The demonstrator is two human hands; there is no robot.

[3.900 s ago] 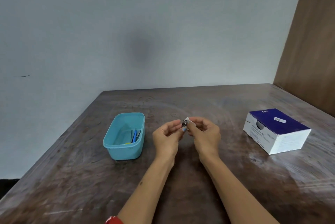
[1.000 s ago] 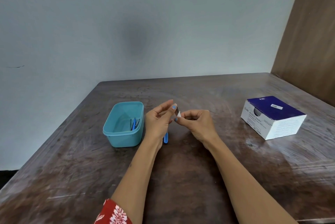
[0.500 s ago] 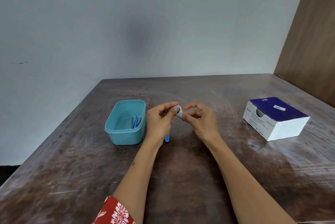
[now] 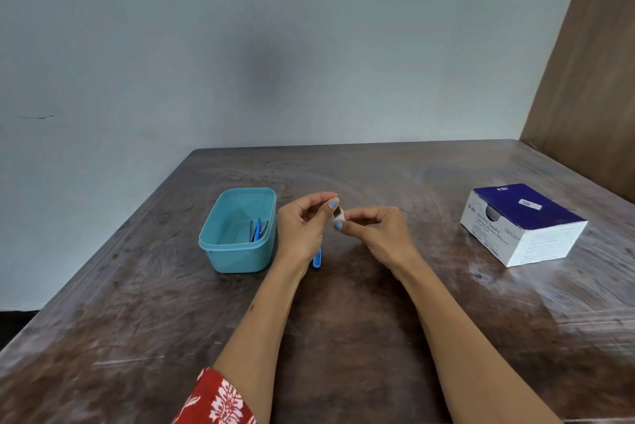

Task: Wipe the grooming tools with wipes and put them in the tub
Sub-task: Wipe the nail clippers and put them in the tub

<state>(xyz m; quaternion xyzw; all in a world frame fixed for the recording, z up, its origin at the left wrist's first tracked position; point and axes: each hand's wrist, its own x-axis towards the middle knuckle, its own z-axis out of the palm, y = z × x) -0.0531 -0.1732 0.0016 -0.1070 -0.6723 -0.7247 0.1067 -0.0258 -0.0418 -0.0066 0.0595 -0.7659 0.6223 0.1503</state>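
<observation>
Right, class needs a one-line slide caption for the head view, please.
Left hand holds a blue-handled tool while the right hand rubs its tip with a wipe, beside the tub.

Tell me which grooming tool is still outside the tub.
The blue-handled tool in the left hand, its tip wrapped in the white wipe pinched by the right hand. The other tools lie inside the tub.

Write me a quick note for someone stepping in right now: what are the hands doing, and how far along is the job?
Left hand grips a blue-handled tool, head up.
Right hand pinches a white wipe against the tool's head.
Teal tub sits left of the hands with a few tools already inside.
Swab box sits at right.
Left: finish wiping, drop this tool in the tub.
</observation>
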